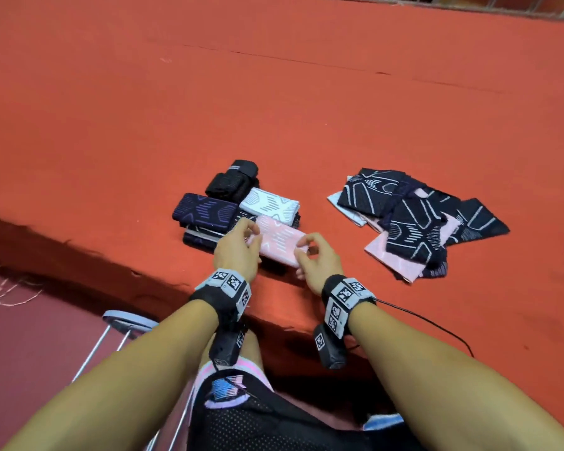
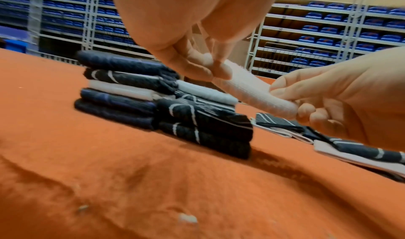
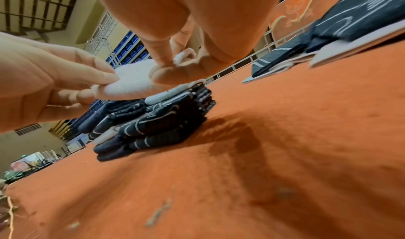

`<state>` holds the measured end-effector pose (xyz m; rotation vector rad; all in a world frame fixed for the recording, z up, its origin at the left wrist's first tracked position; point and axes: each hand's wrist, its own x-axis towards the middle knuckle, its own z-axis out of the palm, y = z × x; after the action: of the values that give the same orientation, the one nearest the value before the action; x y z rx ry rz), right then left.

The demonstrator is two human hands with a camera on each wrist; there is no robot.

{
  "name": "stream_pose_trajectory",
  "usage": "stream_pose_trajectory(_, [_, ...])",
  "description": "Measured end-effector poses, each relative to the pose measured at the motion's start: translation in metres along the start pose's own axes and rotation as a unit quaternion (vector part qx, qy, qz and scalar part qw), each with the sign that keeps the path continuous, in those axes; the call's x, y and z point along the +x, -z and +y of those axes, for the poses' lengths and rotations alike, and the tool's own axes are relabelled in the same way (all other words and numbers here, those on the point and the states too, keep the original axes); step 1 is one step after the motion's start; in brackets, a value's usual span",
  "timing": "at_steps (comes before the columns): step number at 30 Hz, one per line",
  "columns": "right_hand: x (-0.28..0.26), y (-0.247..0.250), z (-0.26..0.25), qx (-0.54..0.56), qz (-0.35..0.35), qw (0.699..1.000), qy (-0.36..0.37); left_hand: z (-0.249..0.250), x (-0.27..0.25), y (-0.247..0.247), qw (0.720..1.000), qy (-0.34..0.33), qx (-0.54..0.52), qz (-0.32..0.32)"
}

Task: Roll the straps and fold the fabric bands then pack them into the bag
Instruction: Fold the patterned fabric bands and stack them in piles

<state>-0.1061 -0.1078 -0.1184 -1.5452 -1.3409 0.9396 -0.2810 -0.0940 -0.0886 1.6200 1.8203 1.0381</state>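
Note:
A folded pale pink band point(image 1: 279, 240) point(image 2: 252, 90) point(image 3: 133, 80) is held between both hands just above a stack of folded bands point(image 1: 209, 216) point(image 2: 171, 107) point(image 3: 157, 121). My left hand point(image 1: 240, 244) point(image 2: 206, 64) pinches its left end. My right hand point(image 1: 313, 255) point(image 3: 173, 69) pinches its right end between thumb and fingers. Black rolled straps point(image 1: 233, 182) lie behind the stack. A loose heap of unfolded navy and pink bands point(image 1: 417, 222) point(image 2: 342, 142) point(image 3: 328, 34) lies spread to the right. The black mesh bag point(image 1: 274, 424) sits on my lap below the table edge.
The orange cloth-covered table point(image 1: 274, 109) stretches far behind the bands. A metal stool point(image 1: 124, 323) stands at the lower left. A black cable point(image 1: 430, 323) trails from my right wrist. Shelving with blue items point(image 2: 339, 26) fills the background.

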Motion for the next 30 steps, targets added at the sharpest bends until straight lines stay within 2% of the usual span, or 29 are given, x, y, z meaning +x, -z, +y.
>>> stream_pose_trajectory(2, [0.008, -0.018, -0.006, 0.008, -0.006, 1.000, 0.002, -0.008, 0.008, 0.010, 1.000, 0.009, 0.015, 0.010])
stream_pose_trajectory(5, [0.020, -0.036, -0.006, 0.007, -0.002, 1.000, -0.003, -0.013, 0.013, 0.012, 0.997, -0.014, 0.079, -0.009])
stream_pose_trajectory(10, [0.029, -0.046, 0.003, -0.060, -0.016, 0.998, -0.010, -0.017, 0.013, 0.000, 0.994, -0.020, 0.107, 0.000])
stream_pose_trajectory(14, [0.034, -0.044, 0.011, -0.158, -0.032, 0.987, 0.020, -0.016, 0.018, -0.010, 0.993, -0.010, 0.109, -0.049])
stream_pose_trajectory(17, [0.037, -0.045, 0.016, -0.178, -0.039, 0.983, 0.024, -0.024, 0.024, -0.018, 0.988, 0.012, 0.130, -0.087])
stream_pose_trajectory(19, [0.037, -0.045, 0.020, -0.176, -0.036, 0.983, 0.027, -0.030, 0.024, -0.022, 0.989, 0.038, 0.106, -0.095])
stream_pose_trajectory(22, [0.032, -0.042, 0.024, -0.155, -0.035, 0.987, 0.028, -0.037, 0.022, -0.025, 0.992, 0.064, 0.074, -0.084])
stream_pose_trajectory(27, [0.031, -0.038, 0.020, -0.130, -0.048, 0.990, 0.014, -0.029, 0.018, -0.026, 0.988, 0.063, 0.112, -0.084])
stream_pose_trajectory(30, [0.031, -0.033, 0.017, -0.137, -0.088, 0.987, 0.005, -0.019, 0.013, -0.024, 0.991, 0.059, 0.116, -0.035])
